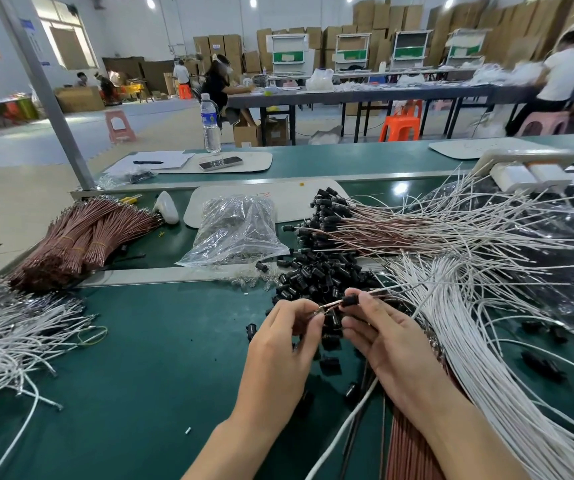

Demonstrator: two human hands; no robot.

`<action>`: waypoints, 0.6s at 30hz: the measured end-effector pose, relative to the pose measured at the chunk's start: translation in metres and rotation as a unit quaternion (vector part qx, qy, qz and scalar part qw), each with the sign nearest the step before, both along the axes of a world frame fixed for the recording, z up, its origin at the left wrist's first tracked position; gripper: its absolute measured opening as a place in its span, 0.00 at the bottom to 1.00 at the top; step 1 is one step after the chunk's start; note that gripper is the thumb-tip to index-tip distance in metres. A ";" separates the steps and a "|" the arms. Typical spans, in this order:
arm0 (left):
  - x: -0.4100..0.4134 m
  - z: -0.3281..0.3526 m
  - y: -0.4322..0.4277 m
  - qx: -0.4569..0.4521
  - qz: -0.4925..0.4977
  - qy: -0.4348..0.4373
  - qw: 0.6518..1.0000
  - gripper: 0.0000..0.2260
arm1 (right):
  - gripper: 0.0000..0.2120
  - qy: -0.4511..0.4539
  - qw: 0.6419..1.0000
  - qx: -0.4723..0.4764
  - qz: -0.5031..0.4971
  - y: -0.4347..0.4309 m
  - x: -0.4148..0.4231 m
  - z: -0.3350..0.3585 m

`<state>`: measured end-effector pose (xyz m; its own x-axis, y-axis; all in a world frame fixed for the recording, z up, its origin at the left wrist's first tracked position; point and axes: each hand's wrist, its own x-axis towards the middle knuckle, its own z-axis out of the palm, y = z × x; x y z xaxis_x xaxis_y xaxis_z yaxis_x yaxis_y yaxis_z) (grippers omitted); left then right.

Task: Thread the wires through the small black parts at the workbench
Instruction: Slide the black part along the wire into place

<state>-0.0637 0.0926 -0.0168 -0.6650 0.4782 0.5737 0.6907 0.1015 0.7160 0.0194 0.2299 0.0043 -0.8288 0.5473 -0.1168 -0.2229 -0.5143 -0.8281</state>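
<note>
I have the left hand and right hand close together over the worktop, just in front of the heap of loose parts. The left fingers pinch the end of a wire. The right fingers grip one black part sitting on that wire, so I judge this piece to be mid-threading.

Behind the heap lies a spread of done wires, each with a black part at its end, so a good share looks finished. Much is left, I think: a thick fan of white wires on the right, tied brown bundles on the left and a clear bag of more parts.

As for writing, I can read none. The bottle has a blue label too small to make out, and the faint red marks on the white board are illegible
</note>
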 end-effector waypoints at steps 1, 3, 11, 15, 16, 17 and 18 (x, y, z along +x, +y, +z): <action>0.000 0.000 0.000 -0.003 -0.002 0.003 1.000 0.03 | 0.12 -0.002 1.000 0.005 0.004 -0.001 0.000 0.000; 0.000 -0.001 0.001 -0.006 -0.005 0.007 1.000 0.04 | 0.14 -0.006 1.000 0.018 0.012 -0.002 0.000 0.000; -0.001 -0.004 0.002 -0.006 -0.009 0.020 1.000 0.08 | 0.18 -0.029 0.994 0.093 0.039 -0.007 -0.001 -0.002; -0.003 -0.005 0.002 0.031 -0.021 -0.032 0.999 0.12 | 0.17 -0.038 0.993 0.100 0.045 -0.010 -0.001 -0.002; -0.003 -0.005 0.002 0.036 -0.024 -0.043 0.998 0.13 | 0.17 -0.039 0.993 0.100 0.047 -0.010 -0.001 -0.002; -0.003 -0.005 0.002 0.038 -0.026 -0.048 0.998 0.15 | 0.16 -0.039 0.993 0.099 0.049 -0.010 -0.001 -0.001; -0.003 -0.004 0.002 0.040 -0.026 -0.050 0.998 0.16 | 0.15 -0.039 0.993 0.098 0.052 -0.010 -0.001 -0.001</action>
<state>-0.0667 0.0946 -0.0212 -0.6964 0.4687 0.5434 0.6186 0.0081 0.7857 0.0182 0.2195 0.0030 -0.8748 0.4777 -0.0814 -0.1091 -0.3577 -0.9274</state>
